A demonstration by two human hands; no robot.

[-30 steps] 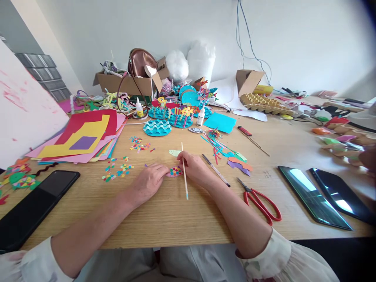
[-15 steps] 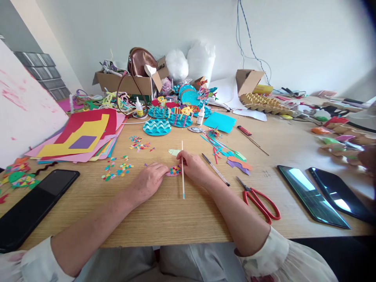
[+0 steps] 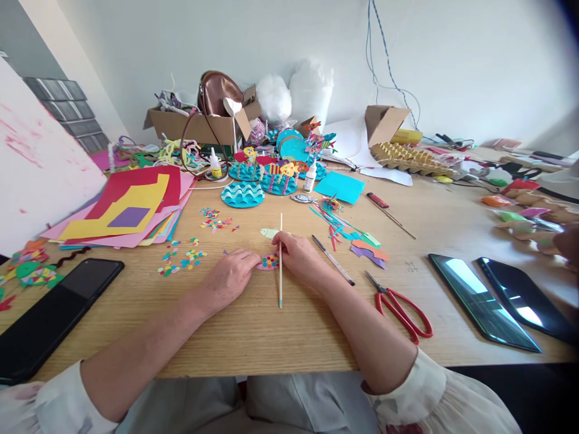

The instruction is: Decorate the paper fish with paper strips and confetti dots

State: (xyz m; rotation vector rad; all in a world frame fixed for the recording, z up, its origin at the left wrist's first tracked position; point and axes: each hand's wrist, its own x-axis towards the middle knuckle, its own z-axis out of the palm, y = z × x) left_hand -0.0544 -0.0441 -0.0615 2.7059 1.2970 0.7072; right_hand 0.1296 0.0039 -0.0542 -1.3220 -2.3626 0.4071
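Observation:
A pink paper cutout (image 3: 270, 261) covered with coloured dots lies on the table between my hands. My left hand (image 3: 231, 274) is closed, its fingertips pinching the cutout's left end. Held in my right hand (image 3: 297, 257) is a thin pale stick (image 3: 280, 289) with a bluish tip at its near end. The stick crosses in front of the cutout's right part, which my right hand also partly hides. Just beyond my fingers lies a pale green paper fish (image 3: 268, 232). Loose paper dots (image 3: 192, 260) are scattered left of my left hand.
Right of my right hand lie a pen (image 3: 332, 259) and red-handled scissors (image 3: 402, 307). Phones (image 3: 479, 301) rest further right, another phone (image 3: 63, 319) at left. Coloured paper sheets (image 3: 122, 205) are stacked at left. Glue bottles (image 3: 310, 179) and turquoise crafts (image 3: 243, 194) stand behind.
Almost nothing differs. The view has shifted very slightly, and both hands keep their places at the cutout and on the stick.

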